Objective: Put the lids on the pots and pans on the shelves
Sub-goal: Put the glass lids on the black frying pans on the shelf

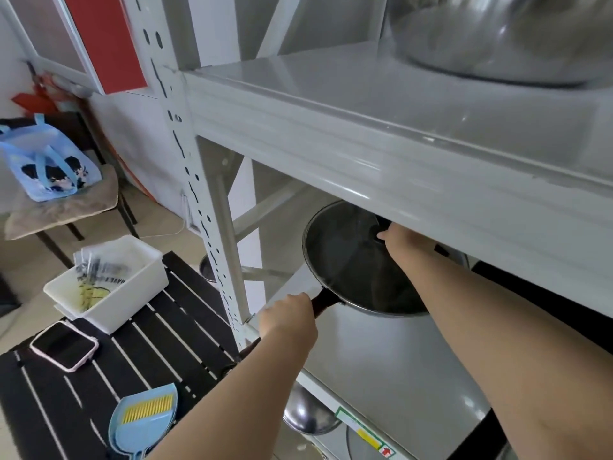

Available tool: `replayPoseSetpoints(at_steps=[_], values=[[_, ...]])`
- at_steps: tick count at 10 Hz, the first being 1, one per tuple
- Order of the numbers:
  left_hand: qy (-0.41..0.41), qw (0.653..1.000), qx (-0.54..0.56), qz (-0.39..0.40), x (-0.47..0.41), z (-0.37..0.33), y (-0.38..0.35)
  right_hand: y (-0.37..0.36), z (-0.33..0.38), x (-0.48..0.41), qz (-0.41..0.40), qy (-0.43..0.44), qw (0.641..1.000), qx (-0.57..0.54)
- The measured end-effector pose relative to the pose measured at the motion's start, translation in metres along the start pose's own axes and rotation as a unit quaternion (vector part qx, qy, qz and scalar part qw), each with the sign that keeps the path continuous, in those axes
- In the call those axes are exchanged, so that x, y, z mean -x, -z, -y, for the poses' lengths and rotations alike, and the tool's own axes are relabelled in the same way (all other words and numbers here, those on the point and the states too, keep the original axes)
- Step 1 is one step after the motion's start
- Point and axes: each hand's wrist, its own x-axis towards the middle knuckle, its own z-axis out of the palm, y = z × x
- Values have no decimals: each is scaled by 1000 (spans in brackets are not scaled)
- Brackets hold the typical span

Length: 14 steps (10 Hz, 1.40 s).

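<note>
A dark pan with a steel rim point(381, 310) stands on the middle shelf point(398, 370) of a white metal rack. A round glass lid point(341, 244) rests on top of it, partly under the shelf above. My left hand point(288, 318) grips the pan's black handle point(326, 300) at the shelf's front left corner. My right hand point(403, 239) reaches in from the right and holds the lid's black knob point(381, 229), which is mostly hidden by my fingers and the upper shelf beam.
A large steel bowl point(497, 38) sits on the upper shelf point(365, 104). Another steel pot point(308, 413) shows below the middle shelf. Left of the rack stands a black slatted table point(149, 353) with a white bin point(109, 283), a phone point(64, 345) and a blue dustpan point(146, 423).
</note>
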Motion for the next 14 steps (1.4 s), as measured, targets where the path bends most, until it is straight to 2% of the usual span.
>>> replayPoseSetpoints(at_steps=[3,4,7,11,12,13,14], values=[[0,1000,1,10,3,-2,3,14,21,36,-44,30,994,93],[-1,1000,4,9,1,-2,2,14,18,33,-39,21,988,149],[-1,1000,3,12,-1,-1,0,0,-3,0,-70,57,971,220],[0,999,-41,6,2,-2,-1,-7,-21,-17,-73,57,955,280],[16,999,-37,-6,10,-4,-1,-3,-30,-12,-101,56,964,238],[10,998,-38,-41,21,-6,2,-2,-47,5,-157,83,949,259],[-64,983,-98,-142,37,-13,4,2,-71,33,-185,80,938,282]])
